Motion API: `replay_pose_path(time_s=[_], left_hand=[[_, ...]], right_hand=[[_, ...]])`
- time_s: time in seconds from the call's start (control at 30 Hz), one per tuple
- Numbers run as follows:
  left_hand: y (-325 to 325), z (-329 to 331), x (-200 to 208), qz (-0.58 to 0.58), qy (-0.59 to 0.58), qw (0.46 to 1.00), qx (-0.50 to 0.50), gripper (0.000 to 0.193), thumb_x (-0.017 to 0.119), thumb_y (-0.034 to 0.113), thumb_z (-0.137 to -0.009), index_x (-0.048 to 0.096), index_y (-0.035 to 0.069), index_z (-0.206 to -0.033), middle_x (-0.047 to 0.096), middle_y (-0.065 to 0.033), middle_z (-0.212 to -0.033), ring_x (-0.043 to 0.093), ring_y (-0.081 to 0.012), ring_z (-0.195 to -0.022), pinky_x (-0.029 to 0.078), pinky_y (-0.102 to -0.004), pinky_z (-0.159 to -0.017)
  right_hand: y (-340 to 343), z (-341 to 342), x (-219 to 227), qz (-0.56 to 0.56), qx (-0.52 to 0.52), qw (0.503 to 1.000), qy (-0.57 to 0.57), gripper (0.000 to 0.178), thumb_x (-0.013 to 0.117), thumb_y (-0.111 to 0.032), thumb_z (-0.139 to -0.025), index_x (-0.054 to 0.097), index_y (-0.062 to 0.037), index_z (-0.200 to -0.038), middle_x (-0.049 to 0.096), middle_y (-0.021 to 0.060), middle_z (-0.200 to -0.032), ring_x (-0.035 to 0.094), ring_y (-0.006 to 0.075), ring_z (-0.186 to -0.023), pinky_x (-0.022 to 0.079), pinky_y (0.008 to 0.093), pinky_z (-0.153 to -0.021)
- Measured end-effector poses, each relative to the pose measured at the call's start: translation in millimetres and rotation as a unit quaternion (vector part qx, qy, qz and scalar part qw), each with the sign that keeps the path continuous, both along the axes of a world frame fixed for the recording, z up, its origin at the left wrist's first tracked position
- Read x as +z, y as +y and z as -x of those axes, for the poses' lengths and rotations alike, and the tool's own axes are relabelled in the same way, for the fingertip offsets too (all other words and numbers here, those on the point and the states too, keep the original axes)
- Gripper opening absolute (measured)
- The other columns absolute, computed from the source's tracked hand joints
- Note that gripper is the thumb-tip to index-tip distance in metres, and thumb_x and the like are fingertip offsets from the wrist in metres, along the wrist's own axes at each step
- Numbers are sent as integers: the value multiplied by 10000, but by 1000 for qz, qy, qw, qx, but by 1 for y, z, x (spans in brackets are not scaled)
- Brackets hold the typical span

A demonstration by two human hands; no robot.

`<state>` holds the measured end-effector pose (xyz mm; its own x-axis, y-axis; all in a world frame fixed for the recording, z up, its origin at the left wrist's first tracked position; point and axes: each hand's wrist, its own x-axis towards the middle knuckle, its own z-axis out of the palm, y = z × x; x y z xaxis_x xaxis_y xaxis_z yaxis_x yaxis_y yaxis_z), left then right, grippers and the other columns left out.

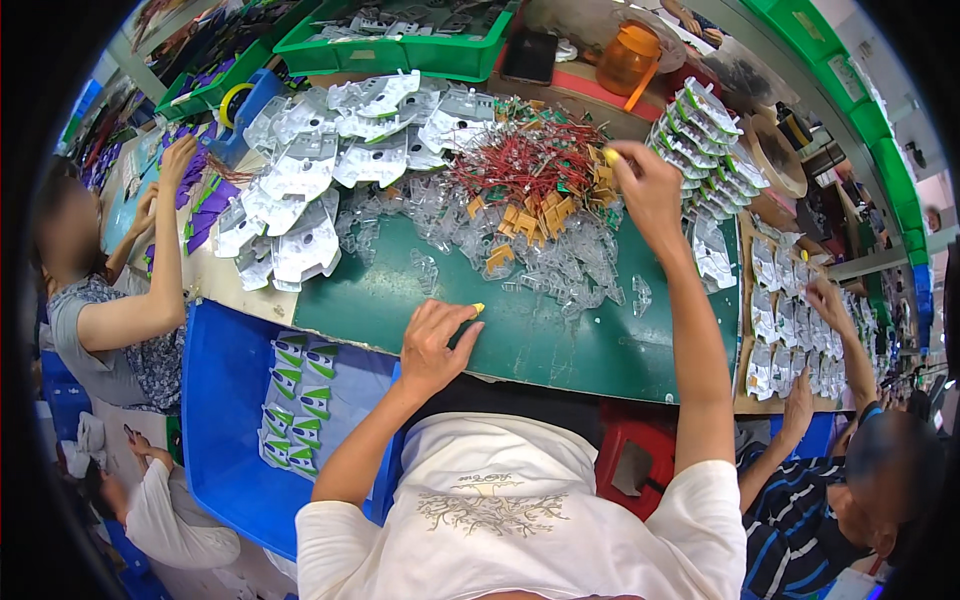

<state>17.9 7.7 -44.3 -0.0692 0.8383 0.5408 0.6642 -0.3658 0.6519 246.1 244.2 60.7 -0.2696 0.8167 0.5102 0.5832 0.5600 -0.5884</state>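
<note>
My left hand (437, 345) rests at the front edge of the green work mat (380, 300). A yellow cover sits on its index fingertip; thumb and index are apart with nothing between them. Over the right side of a heap of red wires (540, 155) hovers my right hand (650, 190), open, also with a yellow fingertip cover and no part visible in it. Orange-yellow plastic clips (545, 215) and small clear plastic parts (570, 262) are spread below the wires. To the right of that hand rises a stack of white and green plastic housings (698, 135).
More white housings (305, 165) pile up at the left. A blue bin (225, 400) holding white-green parts stands by my left arm. Green trays (420, 55) and an orange jug (628, 58) are at the back. People work on both sides, one hand (830, 300) at the right.
</note>
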Motion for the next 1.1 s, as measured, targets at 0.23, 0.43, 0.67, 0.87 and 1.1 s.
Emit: replay_pose_path(time_s=[0.23,0.43,0.67,0.87,1.1], left_hand=[[-2,-3,4,-14,11,1000,24,184,769,37,-741,693,30,-908,699,-91,-868,636,-275,-794,476,-378,-702],[-3,-2,-1,-22,19,999,23,161,750,77,-765,685,43,-908,679,-62,-864,617,-248,-808,456,-364,-695],[-2,-2,-1,-19,15,999,26,187,776,60,-740,701,36,-910,696,-78,-873,636,-258,-803,472,-361,-696],[-3,-2,-1,-17,23,999,23,200,779,66,-738,711,35,-924,697,-77,-876,631,-251,-811,472,-358,-700],[-8,1,-3,6,-31,999,22,195,767,50,-751,710,34,-936,699,-94,-887,634,-271,-800,480,-373,-718]], right_hand=[[115,45,1,-4,-83,962,-258,184,673,-198,-811,752,-74,-921,702,210,-902,682,392,-861,536,478,-763],[140,73,-18,-119,-47,948,-292,171,636,-134,-800,773,-133,-903,706,200,-883,689,378,-823,547,476,-734],[145,76,-31,-182,10,907,-379,108,660,-109,-775,689,-73,-873,661,173,-859,682,354,-789,542,448,-634],[139,61,-14,-212,-47,964,-153,148,654,-199,-823,621,-65,-876,629,129,-914,644,347,-820,509,471,-706],[42,67,53,175,165,930,276,93,602,-79,-911,589,-4,-965,628,25,-742,596,102,-657,482,244,-638]])
